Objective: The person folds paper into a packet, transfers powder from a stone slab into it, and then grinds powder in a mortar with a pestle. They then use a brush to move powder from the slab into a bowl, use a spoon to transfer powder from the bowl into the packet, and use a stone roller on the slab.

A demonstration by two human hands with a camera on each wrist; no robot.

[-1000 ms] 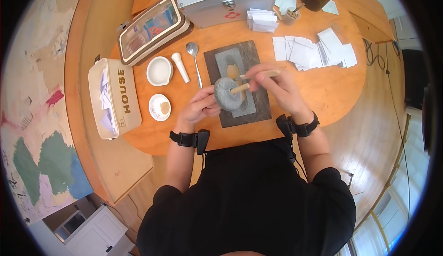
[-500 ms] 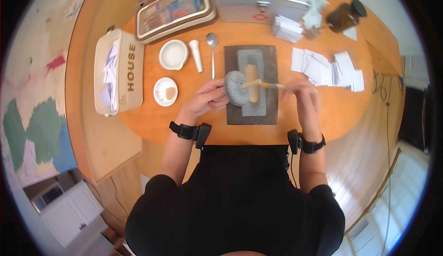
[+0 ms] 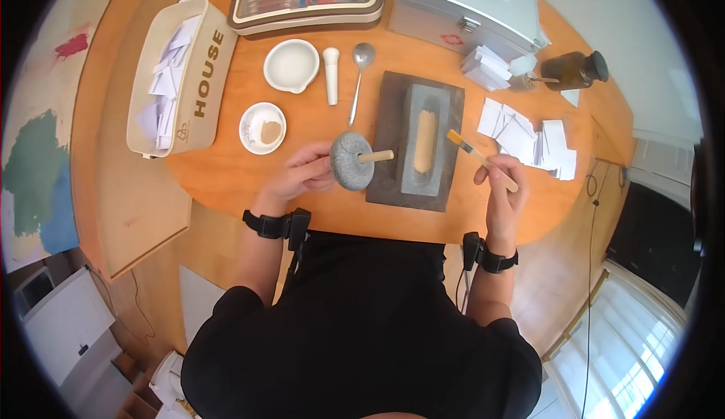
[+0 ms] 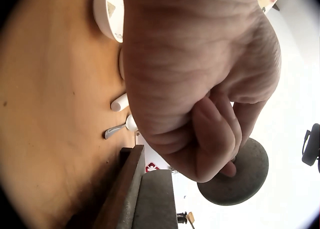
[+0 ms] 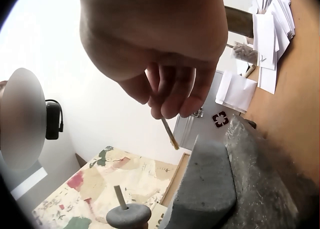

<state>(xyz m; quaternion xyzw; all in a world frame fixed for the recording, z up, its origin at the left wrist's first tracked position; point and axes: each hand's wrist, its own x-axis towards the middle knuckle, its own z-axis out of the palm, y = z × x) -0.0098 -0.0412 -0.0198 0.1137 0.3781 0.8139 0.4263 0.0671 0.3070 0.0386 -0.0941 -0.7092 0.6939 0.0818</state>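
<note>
My left hand holds a round grey stone grinding wheel by its axle, left of the trough; a wooden axle end sticks out to the right. In the left wrist view my fingers curl in front of the wheel. Between my right thumb and fingers, my right hand pinches a small brush with yellowish bristles, right of the trough. The grey stone grinding trough stands on a dark slab, with tan powder along its groove.
On the left are a white mortar, a pestle, a spoon, a small dish with powder and a paper-filled bin. White paper packets, a dark jar and a metal case stand right and behind.
The wheel has moved left, away from over the trough, in my left hand. My right hand has drawn the brush back from the wheel's axle to the right. The head view has shifted too.
</note>
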